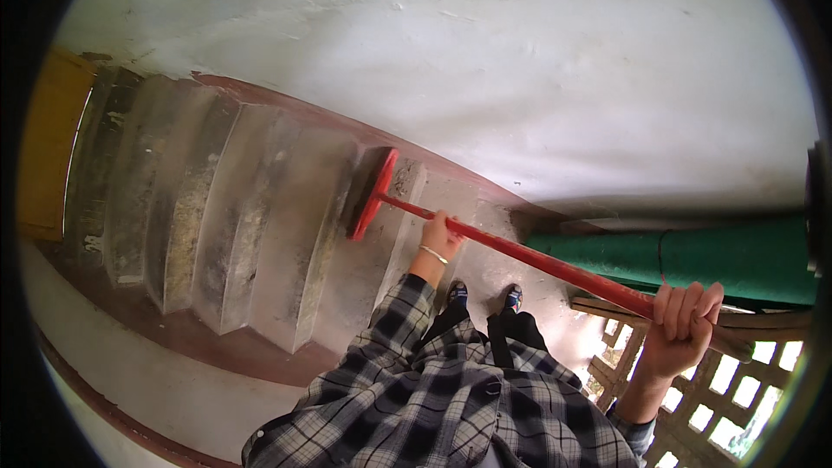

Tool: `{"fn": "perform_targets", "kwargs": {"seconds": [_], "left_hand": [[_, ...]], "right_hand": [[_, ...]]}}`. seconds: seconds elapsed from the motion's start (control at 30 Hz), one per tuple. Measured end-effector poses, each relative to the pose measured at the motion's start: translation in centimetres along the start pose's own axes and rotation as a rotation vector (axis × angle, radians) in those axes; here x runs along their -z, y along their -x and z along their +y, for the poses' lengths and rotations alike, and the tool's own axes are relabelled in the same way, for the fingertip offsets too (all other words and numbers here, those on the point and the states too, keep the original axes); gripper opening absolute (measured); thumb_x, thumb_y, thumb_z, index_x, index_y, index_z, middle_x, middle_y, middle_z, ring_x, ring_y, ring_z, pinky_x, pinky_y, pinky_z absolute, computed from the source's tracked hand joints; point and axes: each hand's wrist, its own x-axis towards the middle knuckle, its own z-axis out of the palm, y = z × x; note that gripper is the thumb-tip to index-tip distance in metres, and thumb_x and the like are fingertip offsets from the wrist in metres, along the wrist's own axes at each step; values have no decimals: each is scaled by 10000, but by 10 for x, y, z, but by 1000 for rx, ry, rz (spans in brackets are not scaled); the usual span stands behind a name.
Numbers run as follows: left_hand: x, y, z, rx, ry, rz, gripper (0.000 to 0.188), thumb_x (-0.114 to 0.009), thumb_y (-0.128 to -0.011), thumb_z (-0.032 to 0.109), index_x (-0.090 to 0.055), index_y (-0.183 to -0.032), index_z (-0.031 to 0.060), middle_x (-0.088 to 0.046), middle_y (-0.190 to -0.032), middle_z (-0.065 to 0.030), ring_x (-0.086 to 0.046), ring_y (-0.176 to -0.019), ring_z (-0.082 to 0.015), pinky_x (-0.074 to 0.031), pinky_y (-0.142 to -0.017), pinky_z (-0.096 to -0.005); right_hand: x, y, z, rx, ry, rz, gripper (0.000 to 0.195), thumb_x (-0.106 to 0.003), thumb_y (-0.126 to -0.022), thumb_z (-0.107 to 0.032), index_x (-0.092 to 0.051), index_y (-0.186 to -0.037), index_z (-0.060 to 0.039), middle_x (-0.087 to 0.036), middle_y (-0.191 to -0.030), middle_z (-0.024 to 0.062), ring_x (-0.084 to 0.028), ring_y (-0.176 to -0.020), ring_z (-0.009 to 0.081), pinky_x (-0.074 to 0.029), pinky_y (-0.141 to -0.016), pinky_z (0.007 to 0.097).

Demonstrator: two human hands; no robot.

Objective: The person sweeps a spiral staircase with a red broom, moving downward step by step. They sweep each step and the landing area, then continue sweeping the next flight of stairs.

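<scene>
A long-handled floor broom or squeegee, with a red handle [539,257] that bears writing, runs slantwise across the view. Its wide red head [376,198] is over a step left of centre; what lies under the head is dark and hard to make out. My left hand [443,237], a bracelet at its wrist, grips the handle partway down towards the head. Near the handle's upper end, my right hand [686,328] has its fingers wrapped around it. Both my feet [484,297] stand below on a concrete surface.
Worn concrete stairs [253,208] descend leftward towards a yellow panel [52,149]. A whitish wall [520,78] with a red-brown skirting rises along the far side. A low wall [175,364] borders the near side. To the right are a green roll [715,257] and a pierced lattice wall [708,396].
</scene>
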Motion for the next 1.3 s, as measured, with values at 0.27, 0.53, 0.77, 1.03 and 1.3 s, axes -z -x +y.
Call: {"fn": "perform_targets", "kwargs": {"seconds": [0.27,0.53,0.77,1.03,1.3], "left_hand": [[-35,116,4,-45,-27,-123,101,-431,-786,141,-461,-764,48,-536,-741,-82,-526,-649,-210,-455,-604,-330],[41,203,3,86,-67,-273,182,-391,-840,192,-482,-813,37,-545,-774,-83,-534,-764,-228,-444,-667,-348],[114,189,-10,259,99,-77,133,-422,-813,184,-471,-798,61,-538,-795,-72,-522,-786,-239,-440,-614,-374],[115,129,-38,236,76,-237,76,-441,-790,158,-448,-812,85,-533,-769,-75,-506,-738,-218,-409,-582,-369],[61,88,4,206,17,-217,95,-445,-799,169,-431,-841,85,-520,-759,-70,-504,-716,-193,-422,-585,-346]], "right_hand": [[43,-13,-52,60,-208,-41,83,-404,-790,-52,-357,-727,-80,-258,-489,-21,-229,-378,50,-253,-377,203],[30,104,-111,156,-202,-23,184,-403,-782,-28,-407,-953,39,-262,-511,-14,-223,-387,47,-251,-376,189],[22,107,-72,51,-168,-162,245,-457,-793,-111,-394,-1010,-13,-314,-505,-33,-262,-368,34,-237,-311,188],[-5,106,-63,19,-62,-62,140,-443,-767,-76,-329,-688,-97,-235,-442,-44,-206,-347,31,-210,-328,190],[1,98,-63,145,-7,-123,116,-468,-780,-119,-371,-717,-110,-243,-478,-53,-214,-392,47,-212,-374,196]]}}
